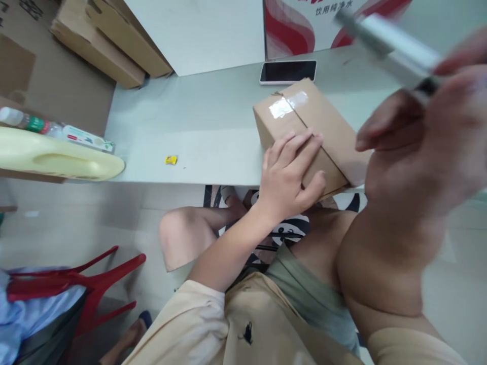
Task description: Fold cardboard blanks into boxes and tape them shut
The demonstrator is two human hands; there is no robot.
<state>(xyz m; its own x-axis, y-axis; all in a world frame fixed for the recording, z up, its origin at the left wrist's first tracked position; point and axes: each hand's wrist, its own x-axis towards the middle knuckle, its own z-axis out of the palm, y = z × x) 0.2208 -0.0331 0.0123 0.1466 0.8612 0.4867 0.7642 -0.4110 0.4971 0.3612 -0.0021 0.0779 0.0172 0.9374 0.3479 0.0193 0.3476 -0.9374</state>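
Nearest, my right hand [414, 142] grasps a blurred tool [399, 43]; my left hand [289, 175] rests, unclenched, against the taped carton [337, 121] on the bench [201, 116], likely light and stiff, best steadied by opposite sides.

1. Box [337, 134] at the bench's [213, 137] near edge, under the left hand [289, 175].
2. Phone [288, 72] just behind the box.
3. Packet [171, 160] left of the box.
4. Farther left, a container [57, 154], with a bottle [32, 123] behind it.
5. Chair [95, 284] on the floor [148, 223], left.
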